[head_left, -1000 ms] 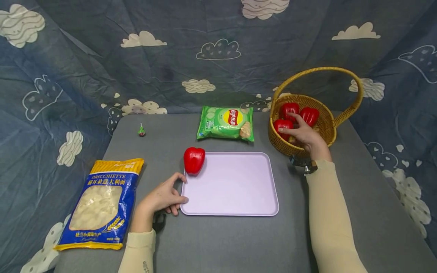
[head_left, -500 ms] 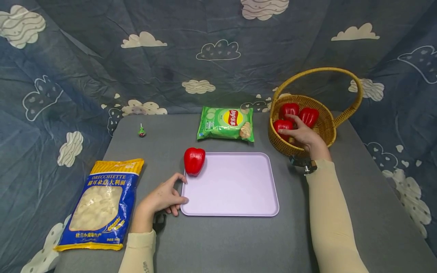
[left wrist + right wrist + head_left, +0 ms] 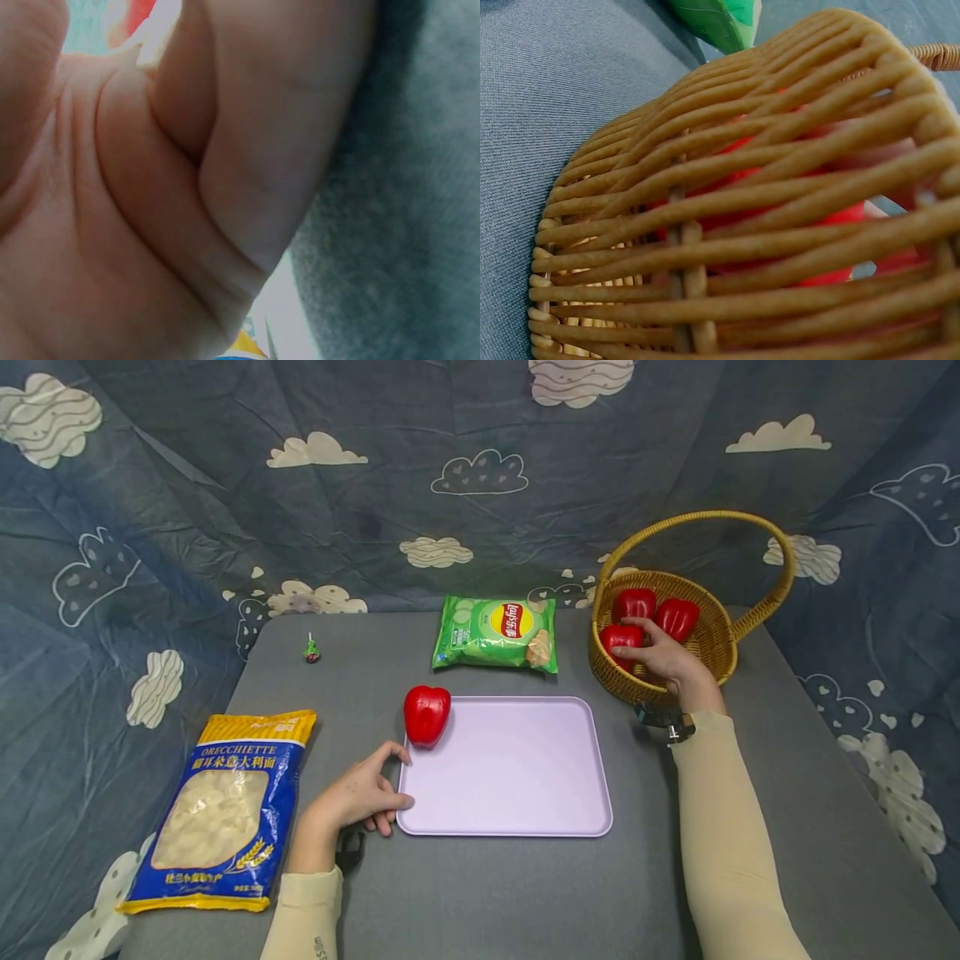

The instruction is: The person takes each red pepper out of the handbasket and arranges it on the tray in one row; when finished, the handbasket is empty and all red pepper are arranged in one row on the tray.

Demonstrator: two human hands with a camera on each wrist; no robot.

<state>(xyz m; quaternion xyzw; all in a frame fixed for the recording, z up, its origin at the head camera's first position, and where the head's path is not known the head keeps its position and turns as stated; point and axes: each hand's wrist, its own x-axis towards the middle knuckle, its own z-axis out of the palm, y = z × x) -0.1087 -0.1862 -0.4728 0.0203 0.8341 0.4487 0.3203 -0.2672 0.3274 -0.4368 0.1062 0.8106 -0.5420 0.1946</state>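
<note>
Two hands are at work on the grey table (image 3: 525,893). Nearest, the left hand (image 3: 358,795) rests on the cloth with fingers loosely curled, holding nothing, its fingertips touching the near left corner of the flat lilac plastic tray (image 3: 510,768). A blue and yellow bag of orecchiette pasta (image 3: 217,810) lies to its left. One glossy red bell pepper (image 3: 427,714) sits at the tray's far left corner. Beyond the tray lies a green crisp packet (image 3: 497,632), and a small green lollipop (image 3: 311,649) well to the left. Farthest, the right hand (image 3: 663,658) reaches into the round woven wicker basket (image 3: 720,639), its fingers curled around the nearest of three red peppers (image 3: 621,637); the other two (image 3: 657,608) lie just behind it.
</note>
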